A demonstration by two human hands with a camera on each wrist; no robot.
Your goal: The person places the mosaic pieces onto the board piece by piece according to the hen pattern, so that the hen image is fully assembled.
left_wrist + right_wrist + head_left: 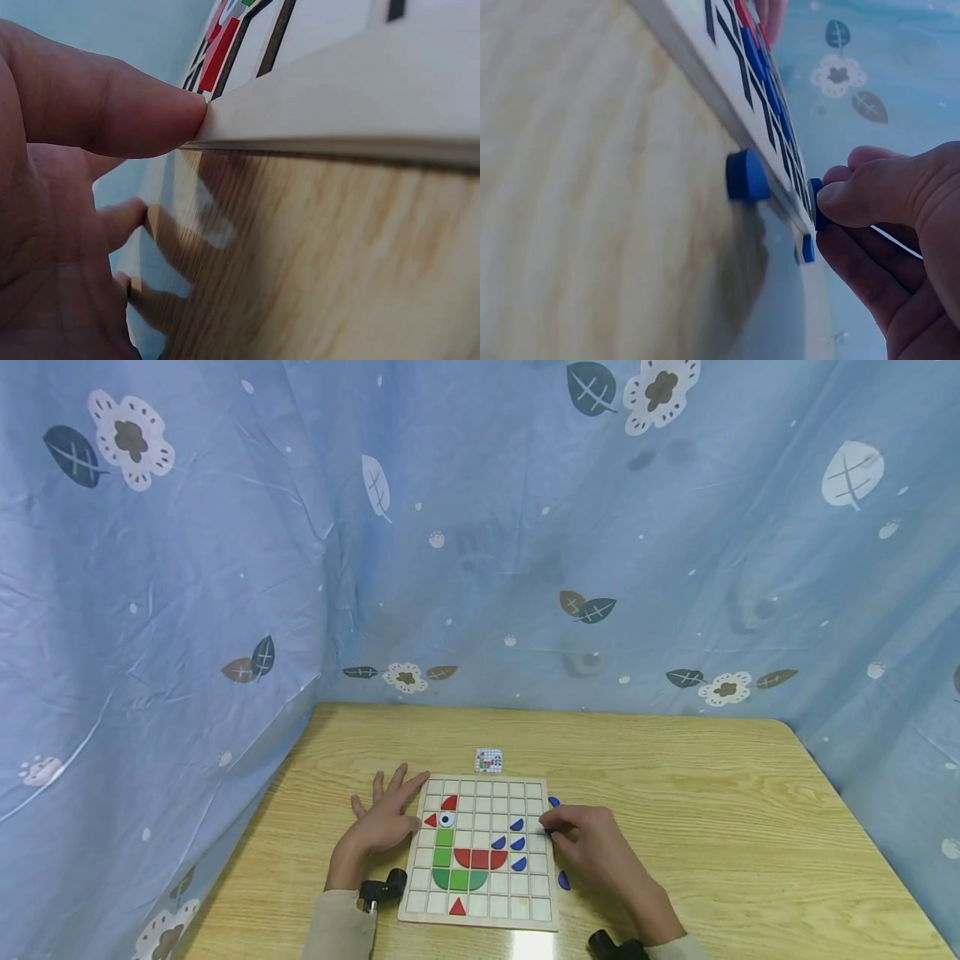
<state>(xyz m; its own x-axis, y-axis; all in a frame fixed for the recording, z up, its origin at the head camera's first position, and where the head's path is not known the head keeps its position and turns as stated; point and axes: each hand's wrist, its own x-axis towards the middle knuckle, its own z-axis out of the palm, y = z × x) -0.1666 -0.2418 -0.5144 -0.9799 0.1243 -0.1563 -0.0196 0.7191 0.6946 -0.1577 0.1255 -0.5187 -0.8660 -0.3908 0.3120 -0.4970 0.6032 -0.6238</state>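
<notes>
A white gridded board (540, 908) lies on the table, with red, green and blue pieces forming a bird-like figure. My left hand (384, 822) rests at the board's left side, fingers spread and straight, the thumb touching the edge in the left wrist view. Off the right edge, my right hand (596, 847) pinches a blue half-round piece (815, 184) between thumb and fingers. Several blue half-round pieces (517, 843) sit in the grid's right part. A red triangle (457, 907) is in the bottom row, and a white disc with a dark centre (447, 819) makes the eye.
Two loose blue half-round pieces, one near (564, 880) and one far (554, 802), lie beside the board's right edge. A small pattern card (489, 760) lies behind the board. The wooden table (712, 827) ends at a blue patterned curtain (480, 568).
</notes>
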